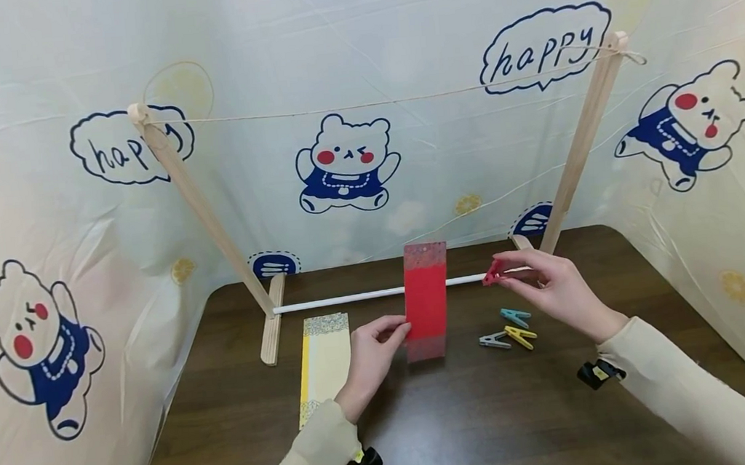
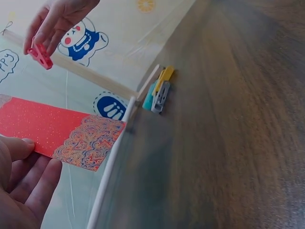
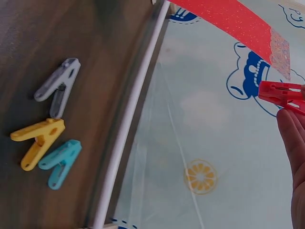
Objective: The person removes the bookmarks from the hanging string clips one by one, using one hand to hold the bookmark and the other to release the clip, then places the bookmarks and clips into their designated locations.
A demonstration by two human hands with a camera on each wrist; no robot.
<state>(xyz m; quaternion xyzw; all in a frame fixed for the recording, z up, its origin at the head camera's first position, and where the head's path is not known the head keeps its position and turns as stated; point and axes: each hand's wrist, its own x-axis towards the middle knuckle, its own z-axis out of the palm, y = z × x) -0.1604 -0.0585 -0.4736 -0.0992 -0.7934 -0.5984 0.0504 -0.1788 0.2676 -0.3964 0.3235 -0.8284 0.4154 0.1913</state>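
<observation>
My left hand point(image 1: 371, 364) pinches the left edge of a red paper strip point(image 1: 427, 301) with patterned ends, holding it upright above the table. In the left wrist view, the thumb lies on the strip's point(image 2: 45, 129) face and the fingers are behind it. My right hand point(image 1: 557, 287) pinches a red clothespin point(image 1: 492, 273) to the right of the strip, apart from it. The right wrist view cuts off part of this clothespin point(image 3: 281, 93). Below the right hand lie a blue clothespin point(image 1: 515, 317), a yellow one point(image 1: 522, 337) and a grey one point(image 1: 495, 341).
A thin string point(image 1: 310, 112) runs between the tops of a left wooden post point(image 1: 207, 216) and a right one point(image 1: 582, 143). A white rod point(image 1: 338, 301) joins the posts low down. Cream and yellow paper strips point(image 1: 326, 360) lie on the dark table point(image 1: 493, 427), left of centre.
</observation>
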